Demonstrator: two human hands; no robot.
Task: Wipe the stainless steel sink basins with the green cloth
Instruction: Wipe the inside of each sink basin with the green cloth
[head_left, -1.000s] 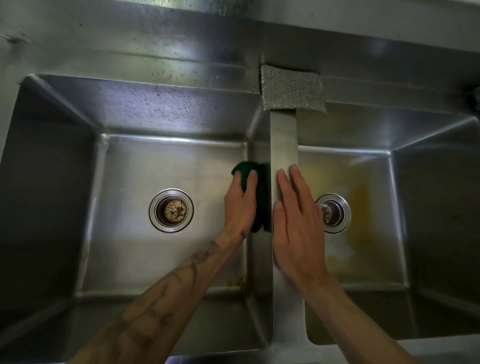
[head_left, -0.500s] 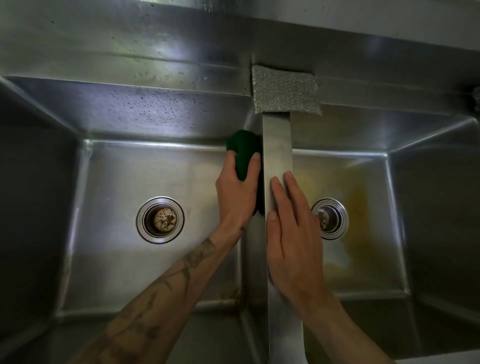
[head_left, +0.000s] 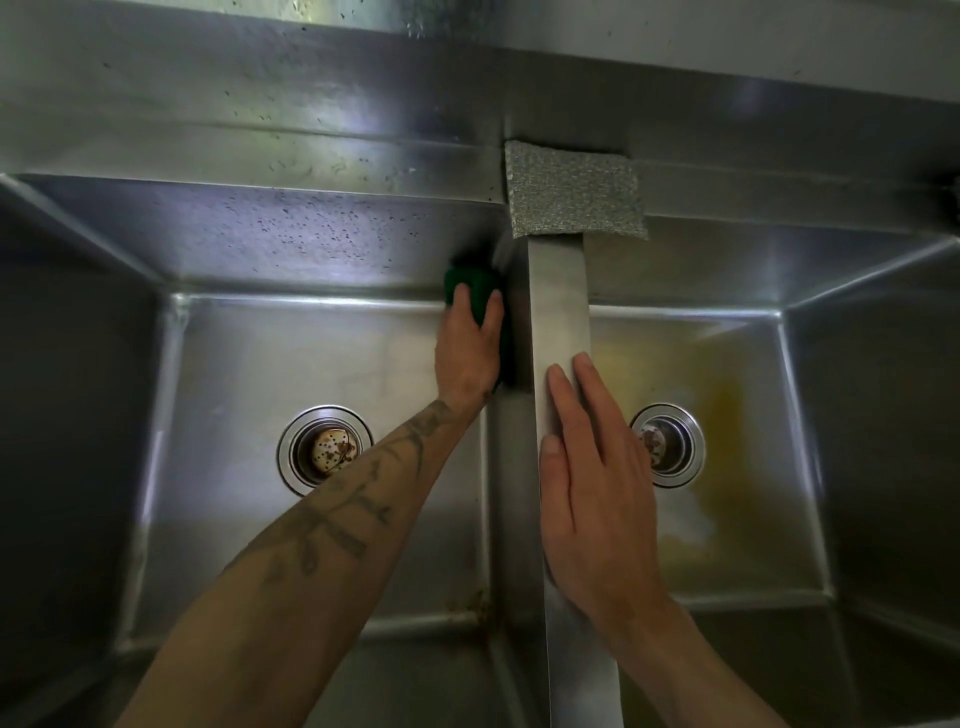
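Left hand (head_left: 470, 358) just left of divider (head_left: 558, 291), fingers (head_left: 493, 312) gripping green cloth (head_left: 467, 280), right hand (head_left: 592, 499) flat on divider, fingers (head_left: 558, 387) straight, grey pad (head_left: 574, 189) at divider's far end, forearm tattoo (head_left: 343, 519) lettering unreadable

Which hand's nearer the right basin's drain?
Right. The right hand lies flat on the divider beside the right drain; the left hand holds the green cloth against the left basin wall, across the divider.

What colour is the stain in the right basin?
The stain is yellowish-brown; the head view shows it.
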